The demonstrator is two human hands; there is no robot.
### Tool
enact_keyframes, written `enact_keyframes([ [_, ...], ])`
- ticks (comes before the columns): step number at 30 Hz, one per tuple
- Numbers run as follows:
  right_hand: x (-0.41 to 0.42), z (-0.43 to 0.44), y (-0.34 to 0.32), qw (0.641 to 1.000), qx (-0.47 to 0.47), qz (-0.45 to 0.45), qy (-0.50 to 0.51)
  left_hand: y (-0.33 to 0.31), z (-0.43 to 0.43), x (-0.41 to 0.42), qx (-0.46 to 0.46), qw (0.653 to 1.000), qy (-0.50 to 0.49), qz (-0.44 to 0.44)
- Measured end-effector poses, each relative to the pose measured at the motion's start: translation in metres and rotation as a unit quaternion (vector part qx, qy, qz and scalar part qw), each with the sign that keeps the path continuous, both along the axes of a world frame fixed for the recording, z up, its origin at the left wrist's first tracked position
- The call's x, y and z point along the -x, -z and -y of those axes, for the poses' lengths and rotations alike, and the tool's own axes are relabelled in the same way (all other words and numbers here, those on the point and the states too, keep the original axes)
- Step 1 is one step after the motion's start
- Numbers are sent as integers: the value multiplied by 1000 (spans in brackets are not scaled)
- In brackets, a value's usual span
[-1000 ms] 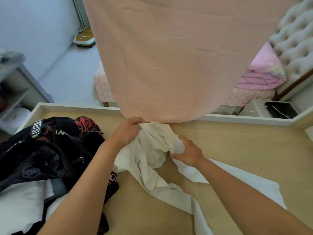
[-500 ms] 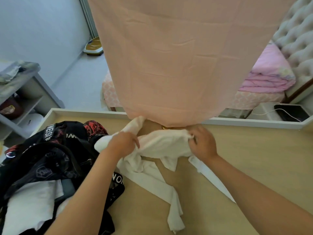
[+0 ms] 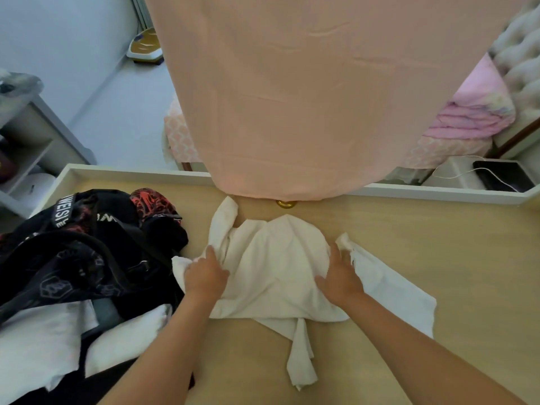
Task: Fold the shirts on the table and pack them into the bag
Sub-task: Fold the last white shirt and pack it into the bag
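Far left: black bag (image 3: 87,258) with red and white print, slumped on the surface (image 3: 453,252); white folded cloth (image 3: 38,349) lies at its near side (in the bag or only against it, cannot tell).

Left hand (image 3: 204,277): on the left edge of the white shirt (image 3: 277,276), grip clamped on a bunch of its fabric, thumb pointing away from the person.

White shirt: spread on the surface at centre, just right of the bag, one strip trailing toward the near edge.

Right hand (image 3: 339,279): fingers straight and apart, pressed flat on the shirt's right side, holding nothing. A loose flap of the shirt extends right of it.

Pink curtain (image 3: 306,97) hangs over the far edge.
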State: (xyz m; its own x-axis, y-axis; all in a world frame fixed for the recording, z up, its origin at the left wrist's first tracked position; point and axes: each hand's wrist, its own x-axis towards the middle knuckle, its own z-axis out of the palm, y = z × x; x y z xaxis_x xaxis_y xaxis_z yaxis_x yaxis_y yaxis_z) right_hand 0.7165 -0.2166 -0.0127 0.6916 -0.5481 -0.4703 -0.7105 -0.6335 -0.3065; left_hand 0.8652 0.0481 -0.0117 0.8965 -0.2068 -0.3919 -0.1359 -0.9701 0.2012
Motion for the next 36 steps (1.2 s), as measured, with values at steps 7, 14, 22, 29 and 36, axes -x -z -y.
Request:
enact_keyframes([
  [7, -7, -12, 0, 996, -57, 32, -64, -14, -11, -2, 101, 986, -8, 132],
  [14, -22, -55, -39, 940, -232, 203, -143, -48, 31, 17, 274, 948, 117, 110],
  [22, 6, -79, -46, 924, -280, 46, -257, -24, 77, 36, 28, 972, 187, -138],
  [29, 38, -28, -36, 964, -112, -8, -242, -48, 49, 20, 317, 937, -126, -70],
  [36, 12, -11, -39, 956, 159, 83, -230, -130, 38, -1, 569, 713, -400, -88],
])
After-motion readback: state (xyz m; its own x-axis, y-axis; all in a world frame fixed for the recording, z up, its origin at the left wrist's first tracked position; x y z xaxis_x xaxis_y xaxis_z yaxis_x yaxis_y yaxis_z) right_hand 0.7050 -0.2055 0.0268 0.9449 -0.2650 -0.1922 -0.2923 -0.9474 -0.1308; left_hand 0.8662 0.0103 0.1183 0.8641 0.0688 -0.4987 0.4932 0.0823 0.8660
